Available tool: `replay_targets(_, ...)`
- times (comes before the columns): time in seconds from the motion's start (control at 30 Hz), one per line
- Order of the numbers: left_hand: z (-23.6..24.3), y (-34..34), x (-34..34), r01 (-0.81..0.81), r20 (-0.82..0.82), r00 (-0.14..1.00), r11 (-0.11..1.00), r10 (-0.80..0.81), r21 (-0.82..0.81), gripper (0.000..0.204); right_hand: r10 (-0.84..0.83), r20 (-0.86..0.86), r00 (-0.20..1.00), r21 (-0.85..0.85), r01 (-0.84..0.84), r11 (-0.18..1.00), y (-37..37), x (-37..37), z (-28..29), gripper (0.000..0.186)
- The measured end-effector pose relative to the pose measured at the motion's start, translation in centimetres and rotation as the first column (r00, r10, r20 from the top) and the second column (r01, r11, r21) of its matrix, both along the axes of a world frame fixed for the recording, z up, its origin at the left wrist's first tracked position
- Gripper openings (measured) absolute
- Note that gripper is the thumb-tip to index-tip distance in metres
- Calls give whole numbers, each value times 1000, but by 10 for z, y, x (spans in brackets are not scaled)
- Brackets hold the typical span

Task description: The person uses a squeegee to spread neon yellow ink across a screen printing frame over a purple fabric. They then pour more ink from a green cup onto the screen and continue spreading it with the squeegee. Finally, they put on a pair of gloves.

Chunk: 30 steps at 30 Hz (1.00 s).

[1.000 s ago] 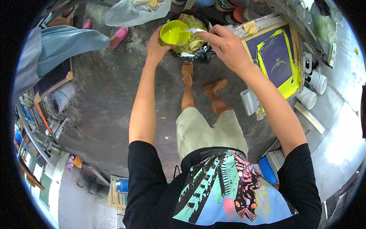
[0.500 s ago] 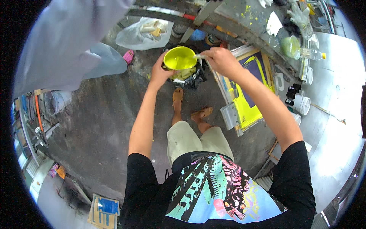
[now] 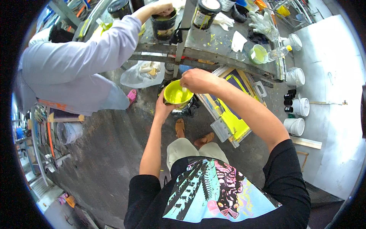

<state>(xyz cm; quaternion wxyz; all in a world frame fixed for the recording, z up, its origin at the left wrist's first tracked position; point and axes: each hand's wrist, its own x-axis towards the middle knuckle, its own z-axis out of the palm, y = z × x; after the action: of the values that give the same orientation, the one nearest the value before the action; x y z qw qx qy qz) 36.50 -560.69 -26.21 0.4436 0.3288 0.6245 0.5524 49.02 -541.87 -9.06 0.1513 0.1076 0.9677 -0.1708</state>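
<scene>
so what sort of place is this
Most likely a screen-printing workshop: there's a rectangular framed dark screen smeared with bright yellow, a grey workbench spattered with yellow, and a round yellow-green bowl of yellow, paint-like stuff in the person's left hand.

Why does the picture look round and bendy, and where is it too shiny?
Head view: a fisheye lens bends straight edges, as along the grey bench, and leaves black corners; head view: glare whitens the pale panel at the right; head view: the yellow bowl near the middle shows clearly.
</scene>
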Motion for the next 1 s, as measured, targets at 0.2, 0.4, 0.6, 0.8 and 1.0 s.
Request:
replay_targets(0.2, 44, -3, 28, -21, 265, 964, 999, 13, 27, 94, -232, -403, 886, -158, 182, 971, -15, 17, 36, 59)
replay_targets(0.4, 46, -8, 51, -56, 371, 929, 991, 7, 121, 83, -444, -590, 675, -369, 265, 891, 1, 101, 66, 17)
replay_targets(0.6, 67, 11, 106, -50, 406, 913, 982, -29, 184, 81, -551, -697, 459, -424, 357, 833, -16, 174, 83, 17)
replay_targets(0.8, 67, -1, 136, -221, 530, 846, 947, 69, 231, 53, -865, -499, 56, -693, 573, 438, -69, 364, 47, 20)
replay_targets(1.0, 73, -38, 143, -315, 612, 788, 897, 66, 310, 54, -930, -213, -300, -690, 719, -75, -238, 589, -90, 16)
